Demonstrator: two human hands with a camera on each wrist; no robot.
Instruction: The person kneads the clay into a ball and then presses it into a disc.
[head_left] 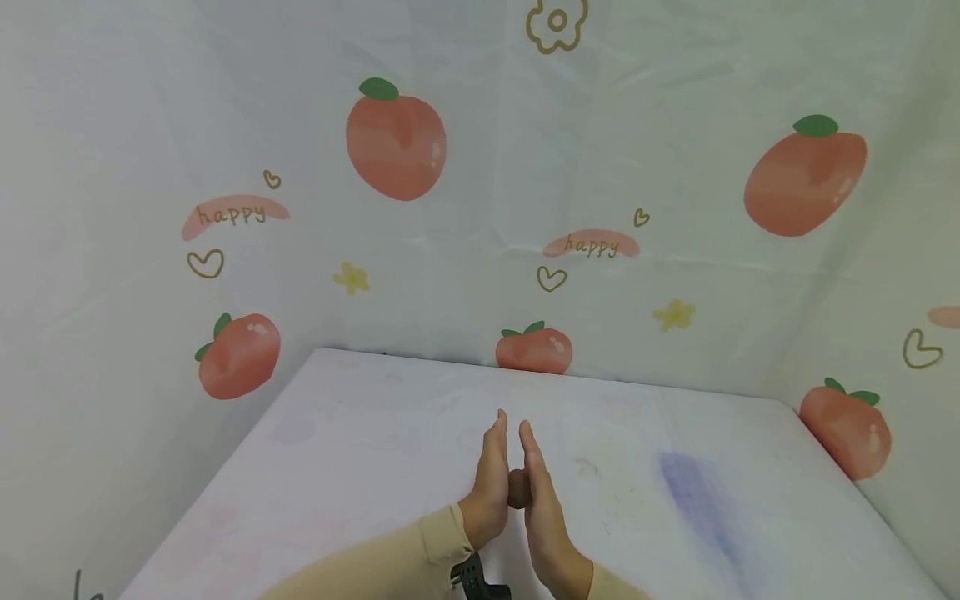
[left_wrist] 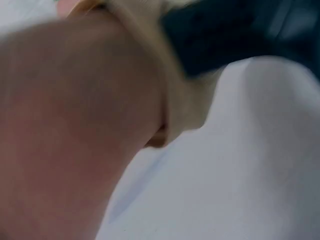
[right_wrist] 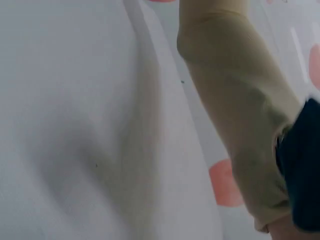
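Note:
A small round brown lump, like a ball of clay or dough [head_left: 517,489], sits between the two palms in the head view. My left hand [head_left: 489,483] presses on it from the left, its fingers straight and pointing up and away. From the right, my right hand [head_left: 546,517] lies against the lump with straight fingers. The fingertips of the two hands stand a little apart. Blurred skin [left_wrist: 65,130] and a tan cuff [left_wrist: 185,105] fill much of the left wrist view, where the lump is hidden. The right wrist view shows a tan sleeve [right_wrist: 235,100] but no fingers.
Beneath the hands is a white table [head_left: 375,433] with a purple smear [head_left: 701,508] to the right. A fruit-print curtain [head_left: 480,208] hangs behind and along the sides. Dark straps [left_wrist: 235,35] sit at the wrists.

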